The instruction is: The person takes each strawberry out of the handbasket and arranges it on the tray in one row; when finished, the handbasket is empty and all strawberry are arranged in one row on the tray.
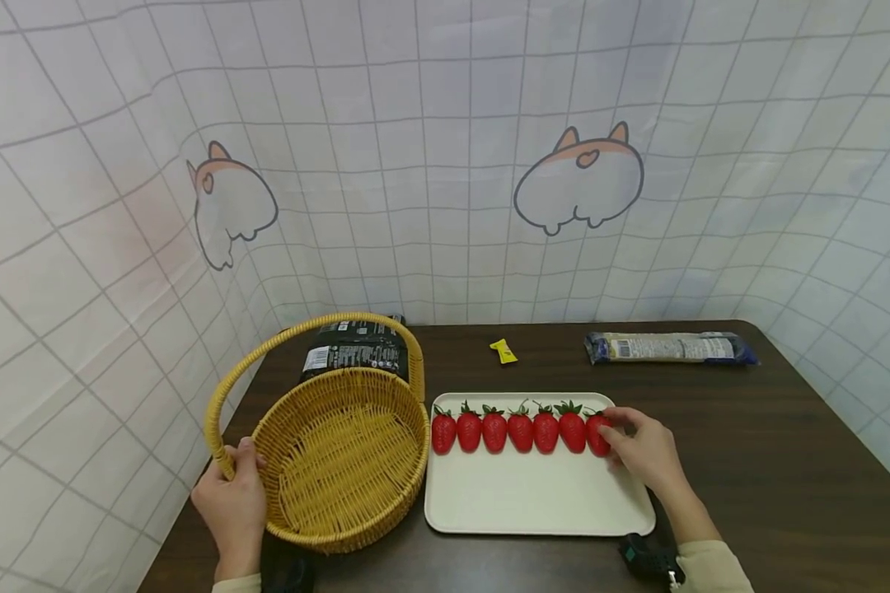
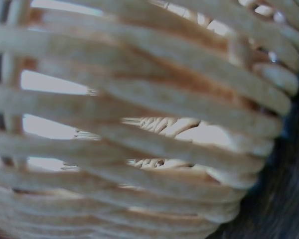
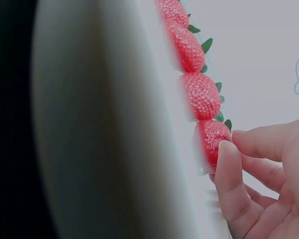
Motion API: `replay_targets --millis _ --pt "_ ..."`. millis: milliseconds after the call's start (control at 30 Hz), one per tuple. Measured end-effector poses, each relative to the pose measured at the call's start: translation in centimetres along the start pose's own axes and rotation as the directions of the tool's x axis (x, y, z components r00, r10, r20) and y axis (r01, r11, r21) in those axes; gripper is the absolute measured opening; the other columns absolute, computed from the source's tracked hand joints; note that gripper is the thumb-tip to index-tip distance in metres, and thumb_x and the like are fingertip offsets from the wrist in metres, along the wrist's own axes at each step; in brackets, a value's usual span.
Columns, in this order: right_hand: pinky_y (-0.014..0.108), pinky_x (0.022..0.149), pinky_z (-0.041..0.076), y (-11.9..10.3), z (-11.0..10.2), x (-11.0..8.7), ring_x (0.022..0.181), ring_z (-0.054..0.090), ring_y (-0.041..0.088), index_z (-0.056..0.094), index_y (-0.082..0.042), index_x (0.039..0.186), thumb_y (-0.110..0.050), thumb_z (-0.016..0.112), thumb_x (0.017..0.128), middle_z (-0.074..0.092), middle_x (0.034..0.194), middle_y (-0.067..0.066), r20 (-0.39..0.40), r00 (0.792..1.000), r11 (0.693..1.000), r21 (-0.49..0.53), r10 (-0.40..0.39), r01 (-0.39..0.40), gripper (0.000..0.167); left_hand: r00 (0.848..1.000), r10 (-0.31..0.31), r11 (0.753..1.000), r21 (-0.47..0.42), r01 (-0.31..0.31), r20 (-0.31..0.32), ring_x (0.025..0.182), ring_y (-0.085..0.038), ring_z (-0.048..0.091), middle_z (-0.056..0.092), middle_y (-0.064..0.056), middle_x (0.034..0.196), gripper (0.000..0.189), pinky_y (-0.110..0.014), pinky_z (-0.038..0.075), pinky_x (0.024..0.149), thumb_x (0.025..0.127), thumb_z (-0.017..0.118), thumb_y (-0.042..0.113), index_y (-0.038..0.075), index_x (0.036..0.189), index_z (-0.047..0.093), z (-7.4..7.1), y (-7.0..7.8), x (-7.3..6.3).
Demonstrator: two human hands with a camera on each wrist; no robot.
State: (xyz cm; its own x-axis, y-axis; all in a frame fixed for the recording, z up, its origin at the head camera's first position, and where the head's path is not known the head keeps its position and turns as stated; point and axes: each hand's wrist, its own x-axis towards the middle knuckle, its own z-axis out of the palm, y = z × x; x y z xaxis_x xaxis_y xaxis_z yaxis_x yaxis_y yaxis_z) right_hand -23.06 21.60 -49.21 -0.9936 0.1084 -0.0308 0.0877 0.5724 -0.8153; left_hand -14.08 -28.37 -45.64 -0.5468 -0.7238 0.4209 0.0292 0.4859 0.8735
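Observation:
A yellow wicker basket [image 1: 348,461] with a tall arched handle [image 1: 297,329] stands left of centre, its inside bare. My left hand [image 1: 233,502] grips the lower left end of that handle. Close up, the left wrist view is filled by the basket's weave [image 2: 139,109]. On a white tray [image 1: 534,502] several red strawberries [image 1: 520,431] with green leaves lie side by side along the far edge. At the right end of this row, my right hand [image 1: 645,453] pinches the last strawberry [image 3: 213,142] between thumb and fingers, and part of it is hidden behind them.
Behind the basket lies a black package [image 1: 363,350] with white print. A small yellow wrapped candy [image 1: 503,352] rests at the back middle of the dark table [image 1: 771,461]. A long clear and blue packet [image 1: 667,347] lies at the back right.

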Motion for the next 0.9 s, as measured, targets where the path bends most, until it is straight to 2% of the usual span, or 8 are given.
replay_targets --millis 167,300,467,533,600,767,833,900 --pt "0.028 0.054 0.053 0.3 -0.9 -0.1 0.058 0.064 0.019 0.059 -0.001 0.127 -0.023 0.063 0.096 0.061 0.117 0.023 -0.011 1.0 0.999 0.032 0.011 -0.011 0.038 1.0 0.002 1.0 -0.027 -0.003 -0.016 0.036 -0.008 0.034 0.055 0.024 0.056 0.041 -0.025 0.024 0.037 0.097 0.062 0.026 0.0 0.066 0.061 0.3 0.1 -0.4" --pt "0.028 0.055 0.054 0.6 -1.8 -0.2 0.058 0.065 0.021 0.06 -0.003 0.126 -0.025 0.06 0.097 0.061 0.114 0.022 -0.06 0.998 0.997 0.073 0.034 -0.03 0.036 0.999 0.008 1.0 -0.027 -0.009 -0.032 0.036 -0.009 0.034 0.056 0.023 0.056 0.042 -0.024 0.024 0.037 0.097 0.062 0.026 0.0 0.064 0.061 0.7 0.2 -0.6" --pt "0.029 0.055 0.054 0.6 -2.2 -0.1 0.057 0.06 0.019 0.063 -0.004 0.122 -0.028 0.06 0.098 0.062 0.093 0.016 -0.114 0.992 0.989 0.142 0.047 -0.03 0.034 0.998 0.017 1.0 -0.009 -0.017 -0.06 0.037 -0.009 0.03 0.053 0.026 0.056 0.042 -0.023 0.025 0.04 0.096 0.063 0.028 0.001 0.064 0.062 0.4 0.3 -0.6" --pt "0.029 0.056 0.054 0.4 -2.2 0.0 0.057 0.058 0.018 0.063 -0.005 0.121 -0.028 0.061 0.098 0.06 0.084 0.014 -0.12 0.992 0.985 0.171 0.04 -0.019 0.033 0.999 0.002 1.0 0.0 -0.002 -0.047 0.037 -0.01 0.029 0.054 0.025 0.056 0.043 -0.024 0.025 0.04 0.097 0.062 0.031 0.001 0.066 0.063 0.0 0.4 -0.6" --pt "0.029 0.057 0.054 0.1 -2.2 0.0 0.059 0.056 0.017 0.064 -0.004 0.12 -0.028 0.061 0.097 0.058 0.079 0.013 -0.111 0.994 0.981 0.194 0.022 0.0 0.033 0.999 -0.026 0.999 0.019 0.026 -0.024 0.039 -0.01 0.03 0.052 0.019 0.054 0.043 -0.023 0.027 0.042 0.096 0.062 0.035 0.0 0.071 0.065 -0.5 0.5 -0.6" --pt "0.029 0.061 0.056 -1.2 -2.7 0.5 0.068 0.058 0.02 0.062 -0.001 0.122 -0.028 0.061 0.098 0.062 0.095 0.021 -0.05 0.995 0.979 0.181 -0.081 0.089 0.036 0.995 -0.097 0.993 0.068 0.095 0.021 0.061 -0.007 0.044 0.053 0.007 0.078 0.039 -0.023 0.035 0.061 0.096 0.059 0.041 0.003 0.098 0.064 -1.7 2.1 -0.9" --pt "0.031 0.063 0.057 -1.9 -3.1 0.8 0.073 0.061 0.025 0.062 -0.001 0.123 -0.028 0.06 0.099 0.063 0.104 0.023 -0.022 0.99 0.979 0.145 -0.141 0.143 0.036 0.997 -0.07 0.997 0.042 0.069 0.021 0.076 -0.005 0.047 0.051 0.009 0.097 0.036 -0.023 0.036 0.071 0.096 0.061 0.037 0.005 0.112 0.059 -2.1 3.4 -0.8" --pt "0.034 0.066 0.058 -2.7 -3.6 1.2 0.077 0.064 0.03 0.061 -0.001 0.124 -0.028 0.059 0.099 0.064 0.109 0.023 0.01 0.98 0.974 0.107 -0.199 0.197 0.037 1.0 0.004 1.0 -0.02 -0.003 0.007 0.095 -0.006 0.048 0.045 0.01 0.113 0.042 -0.024 0.037 0.082 0.093 0.064 0.029 0.008 0.126 0.05 -2.6 5.0 -0.6"
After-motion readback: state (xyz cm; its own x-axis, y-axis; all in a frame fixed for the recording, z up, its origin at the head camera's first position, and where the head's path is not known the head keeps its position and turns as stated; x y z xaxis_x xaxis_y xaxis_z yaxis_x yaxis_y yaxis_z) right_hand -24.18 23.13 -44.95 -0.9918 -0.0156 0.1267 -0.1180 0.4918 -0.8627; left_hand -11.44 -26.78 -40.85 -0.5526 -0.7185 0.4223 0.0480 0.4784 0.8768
